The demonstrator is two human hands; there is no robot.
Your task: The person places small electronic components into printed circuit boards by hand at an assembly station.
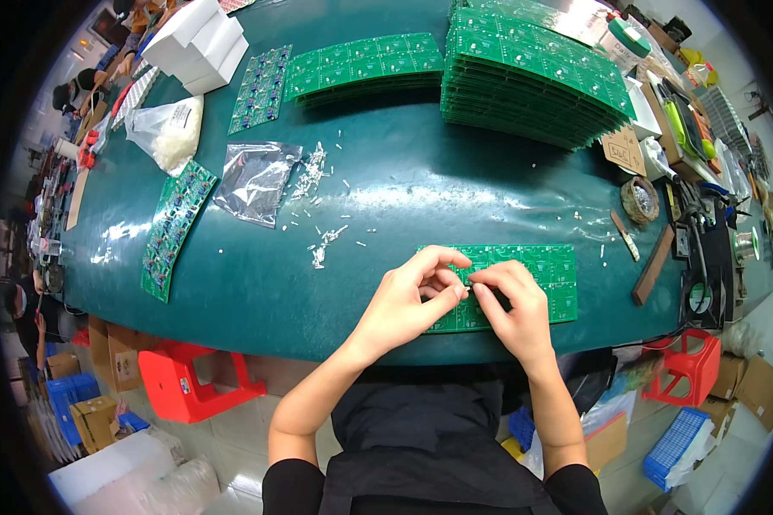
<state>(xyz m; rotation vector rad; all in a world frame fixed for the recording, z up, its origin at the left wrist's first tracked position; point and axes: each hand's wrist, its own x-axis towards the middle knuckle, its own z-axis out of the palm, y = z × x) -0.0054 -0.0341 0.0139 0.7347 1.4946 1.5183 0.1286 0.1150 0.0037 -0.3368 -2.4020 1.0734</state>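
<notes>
A green circuit board panel (551, 287) lies flat near the table's front edge, partly covered by both hands. Over its left part, my left hand (416, 296) has thumb and forefinger pinched on a small white part (465, 293). My right hand (517, 311) is closed in a pinch just beside it, fingertips almost meeting the left ones; whatever lies between them is too small to make out. Loose white pin-like parts (311, 172) are scattered left of the panel, with a second small heap (325, 247) nearer me.
Stacked green panels (532, 81) rise at the back, with a lower stack (361, 69) to their left. A clear plastic bag (256, 182), a populated board (177, 230) and a bag of white parts (170, 133) lie left. A tape roll (640, 201) and brown strip (654, 266) sit right.
</notes>
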